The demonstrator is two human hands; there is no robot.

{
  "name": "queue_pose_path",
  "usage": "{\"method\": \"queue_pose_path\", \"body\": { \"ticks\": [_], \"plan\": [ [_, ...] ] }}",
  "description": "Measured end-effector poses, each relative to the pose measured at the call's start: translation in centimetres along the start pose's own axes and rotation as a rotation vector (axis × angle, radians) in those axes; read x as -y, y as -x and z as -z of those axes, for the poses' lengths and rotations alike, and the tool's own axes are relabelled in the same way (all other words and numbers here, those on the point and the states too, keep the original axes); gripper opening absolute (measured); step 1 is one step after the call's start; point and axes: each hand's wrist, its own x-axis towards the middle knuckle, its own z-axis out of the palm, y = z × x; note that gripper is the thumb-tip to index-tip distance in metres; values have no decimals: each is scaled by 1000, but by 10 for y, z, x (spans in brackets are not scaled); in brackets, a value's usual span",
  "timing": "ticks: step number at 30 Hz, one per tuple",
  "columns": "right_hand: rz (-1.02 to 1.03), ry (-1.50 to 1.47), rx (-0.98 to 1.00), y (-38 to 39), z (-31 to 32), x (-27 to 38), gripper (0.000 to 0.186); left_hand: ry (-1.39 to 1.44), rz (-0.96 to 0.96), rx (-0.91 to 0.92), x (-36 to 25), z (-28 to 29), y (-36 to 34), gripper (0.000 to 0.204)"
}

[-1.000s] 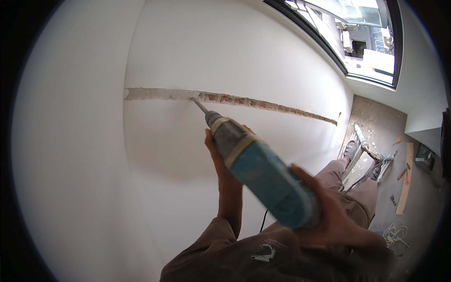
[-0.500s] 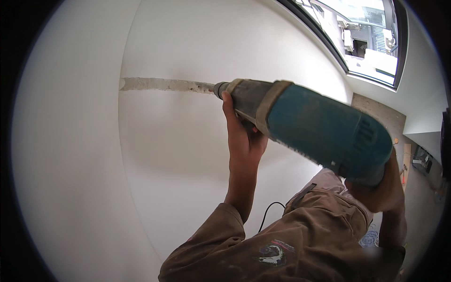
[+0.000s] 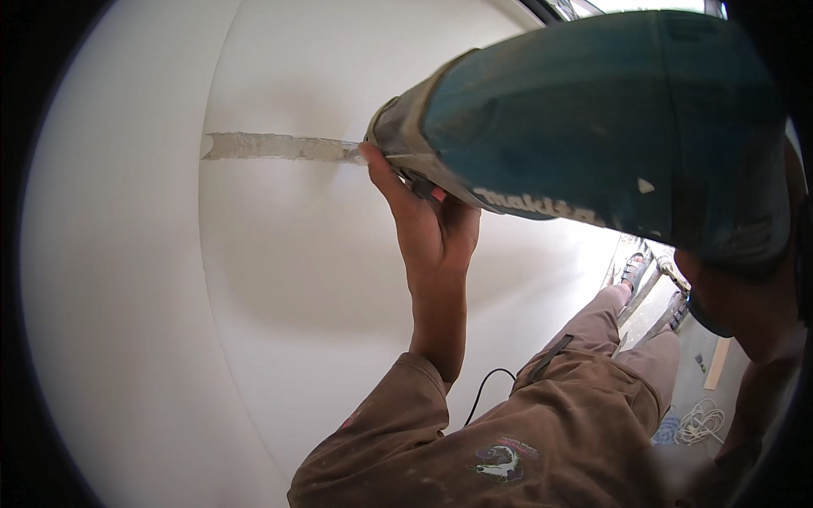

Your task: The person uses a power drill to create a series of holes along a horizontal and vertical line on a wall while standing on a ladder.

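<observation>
A large teal and grey demolition hammer (image 3: 593, 127) is held up against the white wall (image 3: 322, 245), its narrow front end pointing left. My left hand (image 3: 428, 216) grips the front from below, the thumb stretched toward the nose. At the rear, my right hand (image 3: 737, 300) is wrapped around the handle, partly hidden by the tool body. The nose meets the right end of a rough, bare strip (image 3: 279, 146) that runs across the wall. The bit itself is hidden behind the nose and my thumb.
A black cord (image 3: 484, 391) hangs beside my waist. My sandalled feet (image 3: 635, 269) stand among narrow bars at the lower right. On the floor lie a wooden strip (image 3: 717, 364) and a coiled white cord (image 3: 701, 421). A window (image 3: 597, 7) shows at the top edge.
The hammer's rear has swung upward and nearer to me, with my right hand moving up and right. The nose has shifted slightly left along the strip. My left hand stays on the front.
</observation>
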Motion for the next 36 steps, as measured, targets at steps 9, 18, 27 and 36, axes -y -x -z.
{"method": "queue_pose_path", "body": {
  "ticks": [9,18,27,36],
  "plan": [
    [-22,60,-3,-19,15,-1,89,-50,-206,129,-5,-31,-5,64],
    [-42,109,-77,-34,42,2,89,-201,-56,343,29,-42,-14,78],
    [-83,126,-83,-31,58,0,90,-253,-38,214,45,-45,2,67],
    [-138,117,-14,-35,22,15,91,-222,-54,205,18,-17,-18,65]
  ]
}}
